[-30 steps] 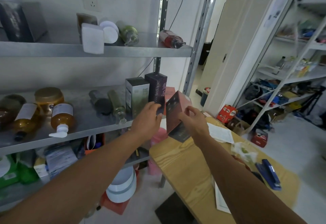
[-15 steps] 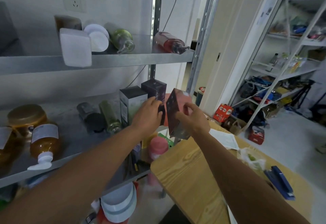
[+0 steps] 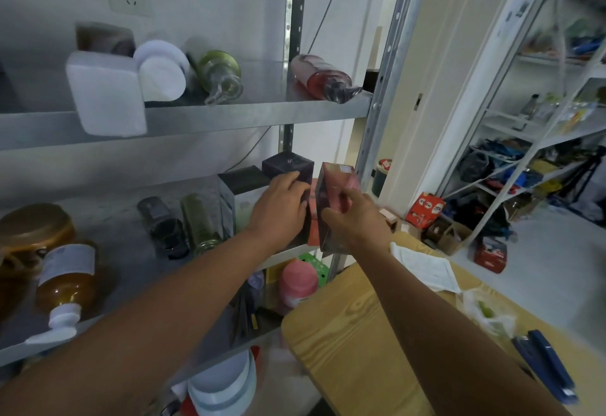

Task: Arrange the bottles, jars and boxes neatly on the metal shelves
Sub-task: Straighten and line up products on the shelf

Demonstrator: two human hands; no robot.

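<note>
Head view: just right of centre frame, your right hand (image 3: 355, 219) grips the pink-and-maroon box (image 3: 331, 183), fingers wrapped round its lower half. The box is tilted at the right end of the middle metal shelf (image 3: 124, 219). Your left hand (image 3: 282, 207) curls round the dark purple box (image 3: 288, 166) standing there. Steady that one, square the tilted box upright, then set it flush alongside, well back from the shelf edge.

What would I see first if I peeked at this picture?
Two hands in the middle: the left hand holds an upright dark purple cardboard box on the middle metal shelf, and the right hand grips a tilted dark-and-pink cardboard box beside it. Above, a dark-capped pink bottle lies on its side on the top shelf.
</note>
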